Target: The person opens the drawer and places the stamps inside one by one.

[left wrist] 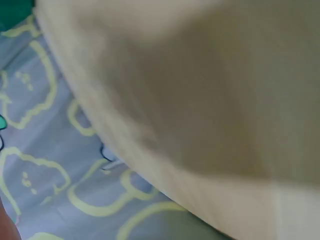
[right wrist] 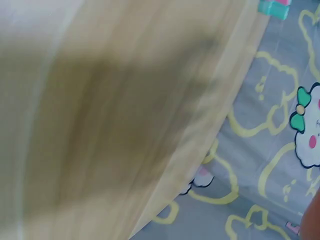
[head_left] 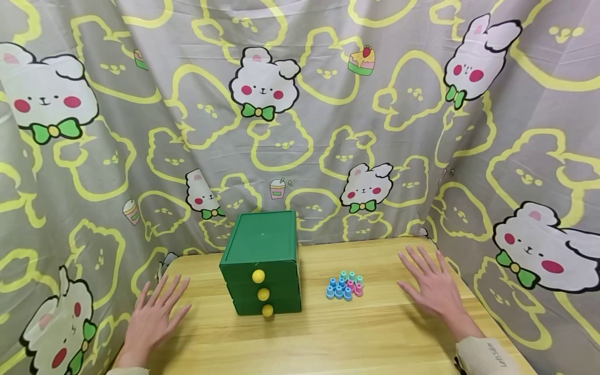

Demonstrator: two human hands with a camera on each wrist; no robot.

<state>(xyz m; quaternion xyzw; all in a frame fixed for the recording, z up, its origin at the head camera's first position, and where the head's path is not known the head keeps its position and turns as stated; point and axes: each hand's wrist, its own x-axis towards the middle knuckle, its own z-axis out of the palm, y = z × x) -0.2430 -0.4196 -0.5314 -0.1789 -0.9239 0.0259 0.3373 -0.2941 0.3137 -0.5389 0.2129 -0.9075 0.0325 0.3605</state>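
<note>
My left hand (head_left: 153,316), fingers spread and straight, is over the left side of the table, left of a green drawer box (head_left: 262,239). The box has three stacked drawers with round yellow knobs (head_left: 263,294), all pushed in. My right hand (head_left: 433,286) spreads its fingers over the right side, holding nothing. Between the box and this hand stands a cluster of small cone-shaped plastic pieces: several blue ones (head_left: 339,291), some teal ones (head_left: 352,276) and a few pink ones (head_left: 358,289). In the right wrist view a teal piece (right wrist: 273,9) shows at the top edge.
The light wood table (head_left: 319,338) has its back edge against a grey curtain (head_left: 323,151) with yellow outlines and white cartoon animals. The same curtain hangs along both sides. Hand shadows fall on the wood in both wrist views.
</note>
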